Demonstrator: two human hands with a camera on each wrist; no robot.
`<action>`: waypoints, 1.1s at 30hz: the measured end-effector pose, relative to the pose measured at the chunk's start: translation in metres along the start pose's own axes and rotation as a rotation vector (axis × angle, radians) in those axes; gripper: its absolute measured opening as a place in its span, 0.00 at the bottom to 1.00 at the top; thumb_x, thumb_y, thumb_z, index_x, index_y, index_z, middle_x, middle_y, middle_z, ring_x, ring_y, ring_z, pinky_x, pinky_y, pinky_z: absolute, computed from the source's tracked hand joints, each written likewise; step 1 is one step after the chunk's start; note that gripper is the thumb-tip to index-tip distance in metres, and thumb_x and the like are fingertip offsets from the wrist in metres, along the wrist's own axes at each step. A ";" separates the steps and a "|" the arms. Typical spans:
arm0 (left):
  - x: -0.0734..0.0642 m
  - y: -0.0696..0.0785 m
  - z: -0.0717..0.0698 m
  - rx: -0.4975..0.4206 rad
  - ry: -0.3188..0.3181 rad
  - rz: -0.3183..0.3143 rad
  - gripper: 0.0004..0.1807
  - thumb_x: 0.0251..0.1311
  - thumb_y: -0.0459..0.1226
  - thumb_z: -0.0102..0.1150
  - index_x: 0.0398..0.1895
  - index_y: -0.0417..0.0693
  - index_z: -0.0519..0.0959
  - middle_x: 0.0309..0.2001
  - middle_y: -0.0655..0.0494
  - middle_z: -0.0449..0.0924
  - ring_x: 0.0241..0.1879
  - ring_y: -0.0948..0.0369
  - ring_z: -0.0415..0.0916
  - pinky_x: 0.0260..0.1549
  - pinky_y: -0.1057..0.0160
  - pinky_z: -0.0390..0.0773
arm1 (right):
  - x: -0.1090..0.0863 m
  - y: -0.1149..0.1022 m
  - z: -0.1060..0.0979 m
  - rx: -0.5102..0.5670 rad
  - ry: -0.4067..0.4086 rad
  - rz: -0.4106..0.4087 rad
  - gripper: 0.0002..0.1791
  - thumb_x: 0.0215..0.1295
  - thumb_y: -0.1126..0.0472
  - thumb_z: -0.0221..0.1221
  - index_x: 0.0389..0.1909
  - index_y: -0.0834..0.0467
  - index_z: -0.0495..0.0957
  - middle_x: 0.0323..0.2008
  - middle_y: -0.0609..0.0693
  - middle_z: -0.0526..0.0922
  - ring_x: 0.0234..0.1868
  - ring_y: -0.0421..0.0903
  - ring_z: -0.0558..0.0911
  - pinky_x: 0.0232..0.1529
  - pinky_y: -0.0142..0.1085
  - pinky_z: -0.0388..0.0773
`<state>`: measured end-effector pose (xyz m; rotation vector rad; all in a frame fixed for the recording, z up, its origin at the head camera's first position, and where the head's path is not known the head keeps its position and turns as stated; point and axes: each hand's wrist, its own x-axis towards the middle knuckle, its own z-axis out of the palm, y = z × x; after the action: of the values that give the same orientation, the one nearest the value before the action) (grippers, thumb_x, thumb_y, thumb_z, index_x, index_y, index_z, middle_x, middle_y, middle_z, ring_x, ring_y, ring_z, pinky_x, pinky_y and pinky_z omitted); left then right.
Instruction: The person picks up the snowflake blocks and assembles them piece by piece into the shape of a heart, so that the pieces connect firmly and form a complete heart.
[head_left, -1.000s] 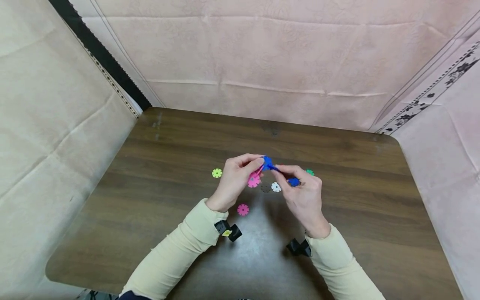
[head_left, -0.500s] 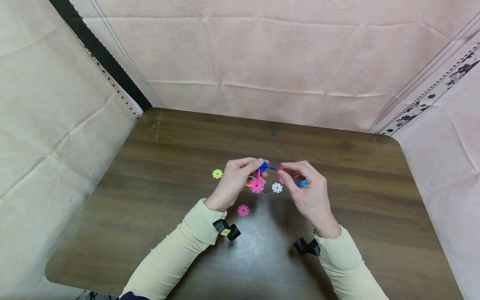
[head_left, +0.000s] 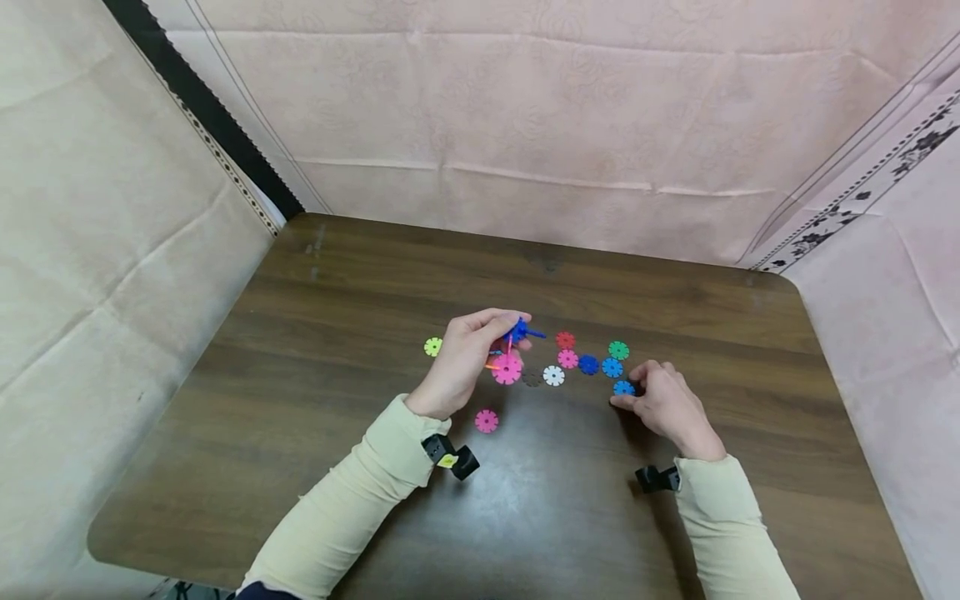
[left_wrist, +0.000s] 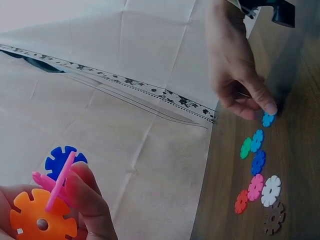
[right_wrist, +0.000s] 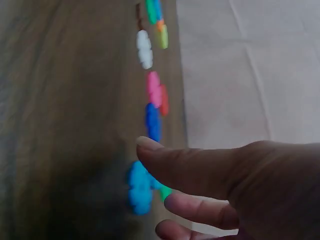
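My left hand (head_left: 467,357) pinches a built-up piece of notched plastic discs, held above the table. It includes a large-looking pink disc (head_left: 507,369), dark blue discs (head_left: 516,332) and an orange disc (left_wrist: 42,220); the palm and fingers hide part of it. Over to the right, my right hand (head_left: 670,408) is low over the table with thumb and fingers apart around a light blue disc (head_left: 622,388). In the left wrist view, the thumb tip overlaps that disc. The right wrist view shows the light blue disc (right_wrist: 140,189) just past the thumb, flat on the wood.
Loose discs lie on the brown table (head_left: 360,467): red (head_left: 565,340), white (head_left: 553,376), green (head_left: 618,350), dark blue (head_left: 588,365) and several others. A yellow-green disc (head_left: 432,347) lies left of my left hand, a pink disc (head_left: 487,421) nearer me. Cloth (head_left: 480,108) hangs behind.
My right hand has left the built-up piece, passed a red disc lying at its fingertips, and moved right and nearer me to the light blue disc. My left hand keeps its grip, shifting slightly left.
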<state>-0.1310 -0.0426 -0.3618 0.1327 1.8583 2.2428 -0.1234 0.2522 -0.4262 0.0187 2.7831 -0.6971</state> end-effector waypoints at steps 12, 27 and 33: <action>0.002 0.001 0.001 -0.004 0.010 0.003 0.13 0.68 0.40 0.57 0.47 0.41 0.83 0.35 0.48 0.85 0.34 0.59 0.83 0.27 0.68 0.78 | 0.010 0.014 0.005 0.112 -0.058 -0.007 0.21 0.59 0.56 0.68 0.45 0.65 0.73 0.38 0.58 0.77 0.36 0.51 0.76 0.36 0.41 0.76; 0.002 0.001 0.001 -0.028 0.002 -0.004 0.12 0.68 0.37 0.56 0.46 0.37 0.81 0.31 0.49 0.85 0.29 0.63 0.82 0.25 0.70 0.77 | 0.003 -0.012 0.008 0.372 -0.031 -0.207 0.14 0.69 0.50 0.59 0.43 0.57 0.77 0.32 0.57 0.81 0.31 0.53 0.79 0.32 0.38 0.76; 0.002 0.001 0.004 -0.009 -0.014 -0.016 0.12 0.68 0.37 0.57 0.45 0.37 0.81 0.32 0.49 0.85 0.29 0.61 0.82 0.27 0.69 0.79 | -0.010 -0.045 0.003 0.715 0.069 -0.290 0.16 0.68 0.55 0.60 0.49 0.61 0.77 0.39 0.64 0.83 0.38 0.55 0.84 0.44 0.40 0.82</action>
<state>-0.1318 -0.0383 -0.3598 0.1303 1.8350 2.2340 -0.1167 0.2119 -0.4051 -0.2257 2.4598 -1.7498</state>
